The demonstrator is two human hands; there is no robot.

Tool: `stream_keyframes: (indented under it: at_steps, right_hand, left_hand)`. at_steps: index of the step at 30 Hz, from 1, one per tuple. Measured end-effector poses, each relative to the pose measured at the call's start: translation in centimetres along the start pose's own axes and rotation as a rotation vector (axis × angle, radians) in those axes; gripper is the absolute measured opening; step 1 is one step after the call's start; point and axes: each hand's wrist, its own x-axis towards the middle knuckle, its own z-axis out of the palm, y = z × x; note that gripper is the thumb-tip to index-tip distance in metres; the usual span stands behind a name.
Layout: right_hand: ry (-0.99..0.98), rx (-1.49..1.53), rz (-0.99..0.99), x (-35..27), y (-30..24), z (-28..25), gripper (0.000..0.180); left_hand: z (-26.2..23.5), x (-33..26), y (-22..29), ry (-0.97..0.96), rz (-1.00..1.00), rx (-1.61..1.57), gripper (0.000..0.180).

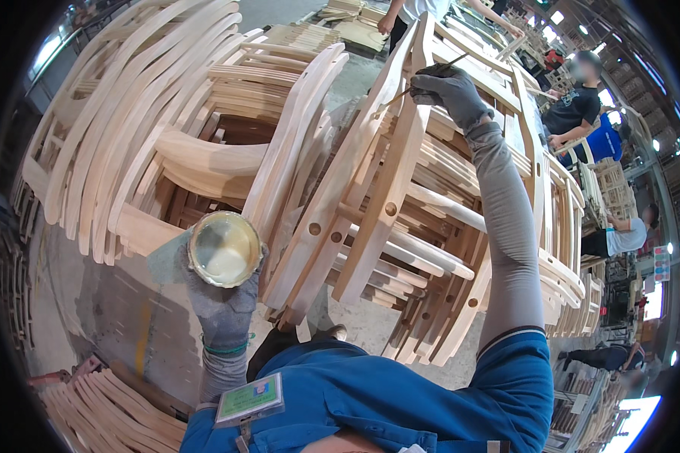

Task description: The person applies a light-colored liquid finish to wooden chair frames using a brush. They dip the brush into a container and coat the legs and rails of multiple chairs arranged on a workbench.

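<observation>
My left hand (221, 311), in a stained grey glove, is wrapped round a round cup (227, 251) of pale creamy liquid. It holds the cup at the lower left, beside the stacked chair frames. At the upper middle my gloved right hand (455, 93) is closed on a thin dark stick (459, 59), whose narrow end points down to the left. Whether that end bears bristles I cannot make out. Just under this hand stand the pale wooden legs (400, 167) of a chair frame, with round holes in them. I cannot tell whether the stick touches the wood.
Curved chair frames (140, 113) are stacked closely on the left, and more bent wooden parts (106, 411) lie at the lower left. Other people work nearby: one in a black shirt (574, 109) on the right, another beyond the frames at the top. Grey concrete floor (121, 317) shows below.
</observation>
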Motion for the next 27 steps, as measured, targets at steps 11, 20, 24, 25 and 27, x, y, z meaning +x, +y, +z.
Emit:
stream_keyframes:
  at_steps: [11, 20, 24, 25, 27]
  right_hand:
    - [0.045, -0.273, -0.113, -0.6, 1.1, 2.2, 0.018]
    - [0.108, -0.292, -0.097, -1.3, 1.3, 2.0, 0.015]
    - [0.151, -0.151, -0.084, -1.1, 1.3, 2.7, 0.014]
    - [0.188, -0.123, -0.091, -1.0, 1.5, 2.4, 0.014]
    - [0.218, -0.131, -0.123, -1.5, 2.1, 1.8, 0.013]
  left_hand:
    - [-0.6, 0.6, -0.2, 0.087, 0.049, 0.086, 0.068]
    - [-0.9, 0.7, -0.2, -0.026, 0.182, 0.374, 0.079]
    - [-2.1, 0.8, -0.5, -0.041, 0.179, 0.347, 0.076]
    - [-1.7, 0.9, -0.4, -0.018, 0.114, 0.187, 0.071]
    - [-0.5, 0.8, 0.4, 0.026, -0.020, -0.130, 0.061]
